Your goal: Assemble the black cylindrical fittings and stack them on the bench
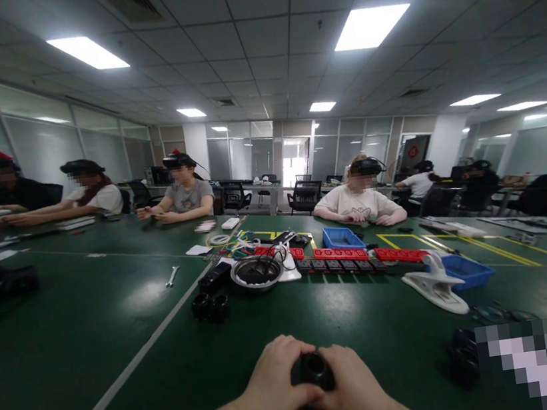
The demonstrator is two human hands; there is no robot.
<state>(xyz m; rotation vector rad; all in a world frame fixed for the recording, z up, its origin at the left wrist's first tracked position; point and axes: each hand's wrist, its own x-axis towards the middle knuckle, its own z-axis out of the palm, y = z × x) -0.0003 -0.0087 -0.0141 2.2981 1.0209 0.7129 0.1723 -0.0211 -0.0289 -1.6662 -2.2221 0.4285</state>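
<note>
Both my hands close around a small black round part (pixel 317 365) with a dark hole in its top, low over the green table at the bottom middle. My left hand (pixel 280 377) grips it from the left, thumb along its near side and fingers over the far side. Pressed against its right side is my right hand (pixel 351 383), whose fingertips are partly hidden. The lower portion of the part is covered by my hands, so its exact kind does not show. Similar black round parts (pixel 210 307) stand farther off to the left.
Ahead lie a round metal-rimmed dish (pixel 258 286), red strips (pixel 340 254), blue trays (pixel 342 237) and a white clamp-like stand (pixel 435 288). A wrench (pixel 173 276) rests at left. Another black part (pixel 463 356) sits at right. People in headsets sit around the green table (pixel 122 359).
</note>
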